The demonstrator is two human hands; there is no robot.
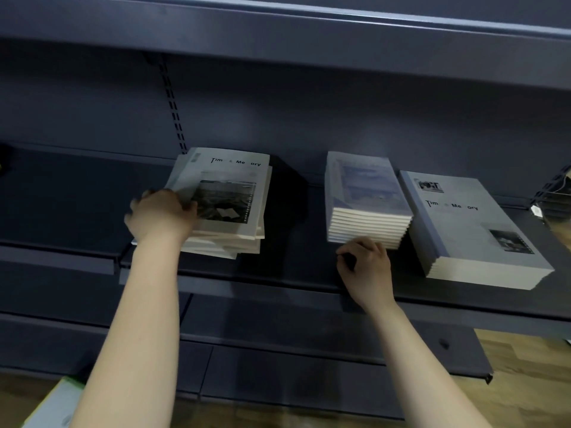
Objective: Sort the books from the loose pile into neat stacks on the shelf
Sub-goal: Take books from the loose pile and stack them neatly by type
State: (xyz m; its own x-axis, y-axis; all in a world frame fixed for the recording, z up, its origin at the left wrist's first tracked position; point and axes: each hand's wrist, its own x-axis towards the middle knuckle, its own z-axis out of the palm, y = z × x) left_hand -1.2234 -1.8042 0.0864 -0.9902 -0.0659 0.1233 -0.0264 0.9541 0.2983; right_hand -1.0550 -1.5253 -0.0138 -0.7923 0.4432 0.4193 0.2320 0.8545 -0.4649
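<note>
A loose pile of white books [230,211] lies askew on the dark shelf [293,267], its top cover showing a black photo. My left hand [160,214] grips the pile's left edge, fingers curled over the top book. To the right stands a neat stack of blue-covered books [367,196], and beside it a stack of larger grey books [472,230]. My right hand [364,267] hovers just in front of the blue stack's near edge, its fingers curled and holding nothing.
A dark shelf board [278,26] hangs overhead, with a slotted upright [173,103] on the back panel. Lower shelves [278,359] jut out beneath. A white-green box [55,403] sits at the bottom left on the wooden floor [525,381]. Some wire items [553,193] lie at far right.
</note>
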